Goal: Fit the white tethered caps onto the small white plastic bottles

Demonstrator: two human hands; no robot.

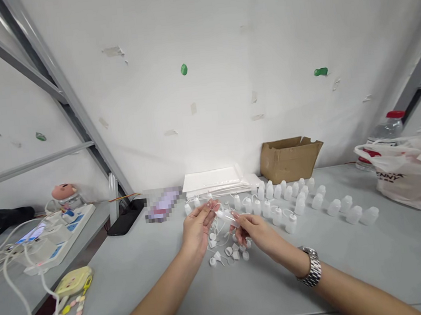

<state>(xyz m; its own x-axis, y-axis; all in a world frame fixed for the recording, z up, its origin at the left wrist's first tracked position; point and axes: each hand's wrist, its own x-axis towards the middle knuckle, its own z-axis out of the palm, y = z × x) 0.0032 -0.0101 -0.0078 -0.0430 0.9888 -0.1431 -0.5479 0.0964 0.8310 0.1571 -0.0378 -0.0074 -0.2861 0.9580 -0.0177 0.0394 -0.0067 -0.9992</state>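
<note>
While a small translucent squeeze bottle [229, 218] is held aslant above the grey table [358, 277], the left hand [197, 229] has its fingers pinched around the white cap end, and the right hand [258, 230] grips the body between thumb and fingers. Beneath and just beside the hands lies a loose cluster of white caps [236, 255], some with thin straps. Beyond the hands stand capped bottles [277, 216] with looped straps; further right, more translucent bottles [317, 201] stand in uneven lines. A silver watch [312, 267] circles the right wrist. Behind the bottles, near the wall, are a stack of white packaging [213, 179] and an open cardboard box [289, 161]. A plastic bag [401, 182] sits at far right; a black phone [126, 218] and a white power strip [66, 237] lie to the left.
</note>
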